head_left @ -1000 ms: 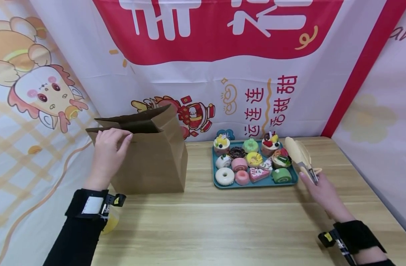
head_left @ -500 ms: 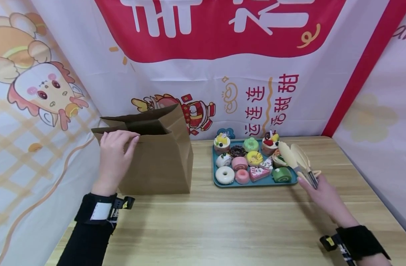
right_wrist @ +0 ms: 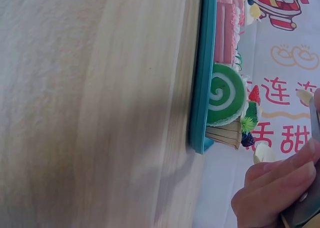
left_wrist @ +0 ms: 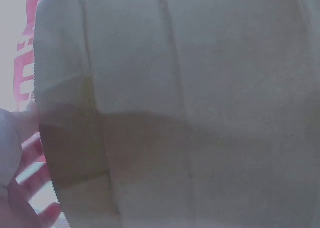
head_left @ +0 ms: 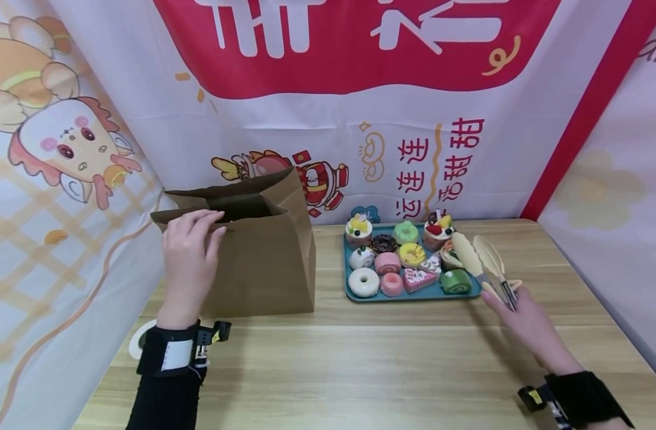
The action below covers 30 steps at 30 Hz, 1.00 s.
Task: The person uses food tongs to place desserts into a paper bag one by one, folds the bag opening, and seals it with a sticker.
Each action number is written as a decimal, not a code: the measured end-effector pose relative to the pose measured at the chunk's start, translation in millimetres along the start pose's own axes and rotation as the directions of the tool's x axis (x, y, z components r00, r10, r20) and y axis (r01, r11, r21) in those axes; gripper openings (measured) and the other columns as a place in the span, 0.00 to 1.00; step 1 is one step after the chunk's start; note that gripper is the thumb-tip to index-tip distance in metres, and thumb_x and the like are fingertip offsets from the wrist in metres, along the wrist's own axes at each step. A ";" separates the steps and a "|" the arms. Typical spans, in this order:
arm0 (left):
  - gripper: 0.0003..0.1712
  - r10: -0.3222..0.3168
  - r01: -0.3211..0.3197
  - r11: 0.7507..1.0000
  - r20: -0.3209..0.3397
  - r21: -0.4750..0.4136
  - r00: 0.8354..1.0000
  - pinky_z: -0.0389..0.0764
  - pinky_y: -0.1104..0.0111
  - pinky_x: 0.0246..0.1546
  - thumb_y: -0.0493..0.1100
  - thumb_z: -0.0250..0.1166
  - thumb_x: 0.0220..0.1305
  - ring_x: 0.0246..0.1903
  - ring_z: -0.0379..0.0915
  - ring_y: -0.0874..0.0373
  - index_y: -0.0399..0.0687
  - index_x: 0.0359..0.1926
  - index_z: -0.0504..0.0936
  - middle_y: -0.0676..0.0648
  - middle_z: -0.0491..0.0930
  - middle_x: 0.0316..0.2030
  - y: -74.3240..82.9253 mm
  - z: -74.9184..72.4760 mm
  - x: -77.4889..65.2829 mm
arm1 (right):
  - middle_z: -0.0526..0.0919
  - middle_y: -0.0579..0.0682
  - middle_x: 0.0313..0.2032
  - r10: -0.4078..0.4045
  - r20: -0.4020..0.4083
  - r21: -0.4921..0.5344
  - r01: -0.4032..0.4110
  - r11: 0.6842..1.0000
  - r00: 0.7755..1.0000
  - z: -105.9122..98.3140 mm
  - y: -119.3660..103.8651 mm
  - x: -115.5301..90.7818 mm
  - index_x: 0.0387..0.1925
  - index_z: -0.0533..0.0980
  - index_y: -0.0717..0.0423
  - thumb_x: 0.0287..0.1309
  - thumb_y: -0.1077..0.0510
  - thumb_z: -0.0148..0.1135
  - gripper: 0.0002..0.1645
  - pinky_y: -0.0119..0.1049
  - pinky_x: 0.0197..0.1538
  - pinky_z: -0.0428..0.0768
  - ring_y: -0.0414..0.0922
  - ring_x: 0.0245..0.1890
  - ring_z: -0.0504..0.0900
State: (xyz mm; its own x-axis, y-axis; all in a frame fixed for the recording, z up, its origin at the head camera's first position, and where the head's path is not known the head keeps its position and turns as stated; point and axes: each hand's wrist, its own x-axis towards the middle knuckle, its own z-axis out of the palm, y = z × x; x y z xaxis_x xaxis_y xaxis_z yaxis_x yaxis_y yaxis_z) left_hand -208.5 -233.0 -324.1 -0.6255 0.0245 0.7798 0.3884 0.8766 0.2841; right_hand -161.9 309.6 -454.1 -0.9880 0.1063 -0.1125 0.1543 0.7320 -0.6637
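Observation:
A brown paper bag (head_left: 263, 269) stands upright with its mouth open at the left. My left hand (head_left: 190, 257) grips its front rim, fingers over the edge and thumb on the outside. In the left wrist view the bag's panel (left_wrist: 200, 87) fills most of the frame, with fingers beyond its jagged edge. At the right, my right hand (head_left: 529, 319) holds tongs (head_left: 486, 263) with cream-coloured heads, spread apart near the tray's right end. The teal tray (head_left: 414, 297) bears several toy cakes and doughnuts, among them a green swirl roll (head_left: 456, 281), also seen in the right wrist view.
The wooden table (head_left: 360, 370) stretches in front of the tray and bag. Printed cloth (head_left: 317, 113) hangs behind and on both sides. A white round object (head_left: 141, 339) lies partly hidden behind my left wrist.
The bag has shifted right with my left hand at its rim. The tongs have moved slightly and their heads now stand further apart. The tray's sweets stay in place.

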 end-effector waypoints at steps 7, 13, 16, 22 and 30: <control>0.15 -0.111 0.111 0.994 -0.027 0.016 0.993 0.61 0.46 0.65 0.38 0.60 0.68 0.63 0.63 0.37 0.33 0.51 0.82 0.35 0.75 0.60 -2.1 -1.9 -3.7 | 0.70 0.72 0.44 0.046 0.031 0.006 -0.046 0.999 0.998 -0.9 4.4 -1.9 0.60 0.54 0.79 0.66 0.29 0.43 0.54 0.37 0.29 0.71 0.55 0.37 0.73; 0.10 -0.181 0.182 0.983 -0.077 0.010 0.980 0.53 0.42 0.71 0.34 0.57 0.69 0.71 0.59 0.41 0.34 0.44 0.83 0.40 0.74 0.64 -0.3 2.0 -15.4 | 0.72 0.68 0.39 0.025 0.013 -0.013 -0.025 1.000 1.000 -0.7 7.7 -3.1 0.56 0.58 0.78 0.67 0.30 0.45 0.50 0.38 0.27 0.71 0.53 0.33 0.74; 0.09 -0.189 0.189 0.982 -0.111 -0.010 0.976 0.53 0.40 0.69 0.33 0.56 0.69 0.70 0.61 0.41 0.34 0.41 0.83 0.39 0.78 0.60 1.6 4.5 -19.2 | 0.72 0.69 0.40 0.030 0.026 -0.021 -0.029 0.999 0.999 -2.9 8.5 -2.2 0.57 0.57 0.78 0.66 0.30 0.44 0.51 0.37 0.28 0.71 0.53 0.34 0.74; 0.09 -0.204 0.193 0.977 -0.131 -0.089 0.970 0.59 0.45 0.68 0.31 0.54 0.70 0.64 0.65 0.39 0.34 0.40 0.82 0.34 0.82 0.45 6.9 10.9 -25.6 | 0.73 0.73 0.41 0.052 0.029 -0.071 -0.050 0.996 0.998 -11.7 11.6 -5.1 0.57 0.56 0.79 0.66 0.28 0.43 0.53 0.38 0.29 0.72 0.55 0.35 0.75; 0.11 -0.170 0.148 0.979 -0.161 -0.139 0.972 0.66 0.55 0.57 0.32 0.54 0.70 0.55 0.68 0.39 0.34 0.41 0.83 0.34 0.83 0.39 13.2 5.9 -31.5 | 0.69 0.53 0.25 -0.009 -0.047 -0.168 0.001 0.986 0.999 -10.8 9.2 -13.9 0.45 0.62 0.70 0.63 0.29 0.50 0.44 0.36 0.24 0.67 0.47 0.23 0.71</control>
State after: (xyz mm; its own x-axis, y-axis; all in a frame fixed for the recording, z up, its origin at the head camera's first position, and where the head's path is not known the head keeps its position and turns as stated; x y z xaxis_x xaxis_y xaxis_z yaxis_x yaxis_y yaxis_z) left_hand -187.7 -219.3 -348.2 -0.5655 -0.2025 0.7995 0.3813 0.7953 0.4712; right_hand -146.9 322.2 -450.7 -0.9888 0.1310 -0.0712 0.1488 0.8349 -0.5300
